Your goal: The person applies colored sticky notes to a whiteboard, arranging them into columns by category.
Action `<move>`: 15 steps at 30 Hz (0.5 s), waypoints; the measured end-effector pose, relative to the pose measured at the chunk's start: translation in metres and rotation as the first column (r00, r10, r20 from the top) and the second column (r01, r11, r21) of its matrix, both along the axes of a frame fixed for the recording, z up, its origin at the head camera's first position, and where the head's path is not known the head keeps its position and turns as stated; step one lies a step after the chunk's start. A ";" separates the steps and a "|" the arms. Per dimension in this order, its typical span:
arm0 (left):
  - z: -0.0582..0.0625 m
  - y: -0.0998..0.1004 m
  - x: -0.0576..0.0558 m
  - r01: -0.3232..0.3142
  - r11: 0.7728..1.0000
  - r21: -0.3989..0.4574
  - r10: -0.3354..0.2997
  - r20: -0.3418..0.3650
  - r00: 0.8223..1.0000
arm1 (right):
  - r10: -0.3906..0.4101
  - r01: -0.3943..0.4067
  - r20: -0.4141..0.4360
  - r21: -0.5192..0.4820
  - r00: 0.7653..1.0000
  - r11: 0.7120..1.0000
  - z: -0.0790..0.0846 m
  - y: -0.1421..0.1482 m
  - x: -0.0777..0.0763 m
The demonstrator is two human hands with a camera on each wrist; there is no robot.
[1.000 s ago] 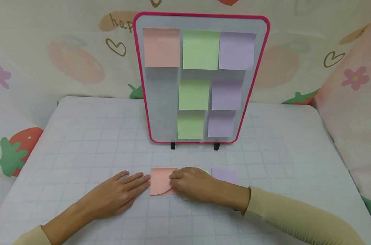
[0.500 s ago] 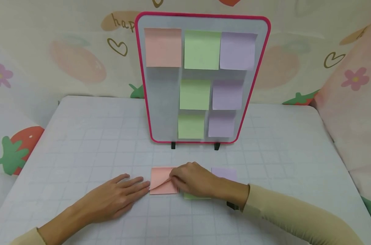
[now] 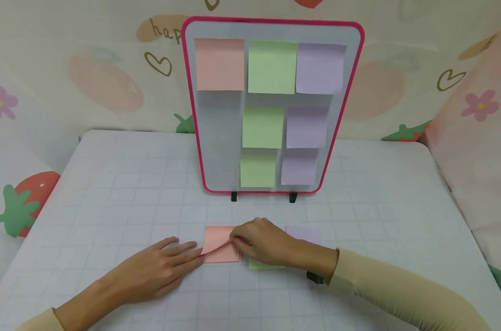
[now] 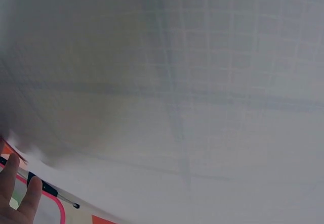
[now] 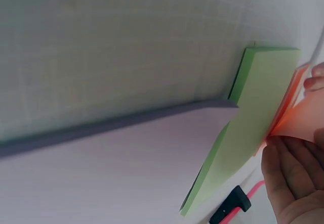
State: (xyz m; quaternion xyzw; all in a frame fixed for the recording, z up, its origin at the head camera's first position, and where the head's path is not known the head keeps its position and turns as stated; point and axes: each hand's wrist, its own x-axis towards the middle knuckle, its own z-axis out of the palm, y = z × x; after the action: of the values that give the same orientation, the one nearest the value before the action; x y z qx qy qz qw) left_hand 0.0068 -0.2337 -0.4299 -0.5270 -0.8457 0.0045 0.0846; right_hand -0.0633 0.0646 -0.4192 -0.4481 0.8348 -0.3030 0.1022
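Note:
A pink sticky note pad [image 3: 225, 256] lies on the table in the head view. My right hand [image 3: 264, 241] pinches the lower right part of its top sheet, which curls up off the pad. In the right wrist view the lifted pink sheet [image 5: 304, 120] bends between finger and thumb. My left hand [image 3: 153, 271] lies with fingers extended, its fingertips at the pad's left edge. Beneath my right hand is a green sticky note pad [image 3: 267, 265], partly hidden. A purple sticky note pad [image 3: 303, 234] sits to its right, partly covered by my wrist.
A pink-framed whiteboard [image 3: 220, 138] stands behind the pads on black feet [image 3: 234, 196]. Its top row has a pink note [image 3: 219, 64], a green note [image 3: 272, 67] and a purple note [image 3: 320, 68]. Further green and purple notes hang below. The table [image 3: 130, 184] has a grid-patterned cover.
The top pink sheet's lower edge has been lifted higher off the pad. My right hand has risen slightly, showing more of the green pad. The left hand has barely moved.

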 end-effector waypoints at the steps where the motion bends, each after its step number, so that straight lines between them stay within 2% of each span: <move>1: 0.000 0.000 0.000 0.001 1.000 -0.001 -0.001 -0.004 1.000 | -0.001 0.001 -0.006 0.000 1.000 1.000 0.000 0.000 0.000; 9: -0.002 0.003 0.001 0.000 1.000 0.007 0.000 0.004 1.000 | 0.005 -0.008 -0.098 -0.034 0.995 0.999 0.002 0.000 -0.003; 15: 0.000 0.008 0.000 0.011 1.000 0.016 -0.010 -0.016 1.000 | -0.043 0.038 -0.107 -0.050 0.993 0.998 0.005 0.001 -0.004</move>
State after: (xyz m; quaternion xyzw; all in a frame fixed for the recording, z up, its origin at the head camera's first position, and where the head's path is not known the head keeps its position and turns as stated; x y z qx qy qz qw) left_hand 0.0068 -0.2261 -0.4304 -0.5306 -0.8422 0.0015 0.0957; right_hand -0.0671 0.0657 -0.4147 -0.4492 0.8406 -0.3001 0.0400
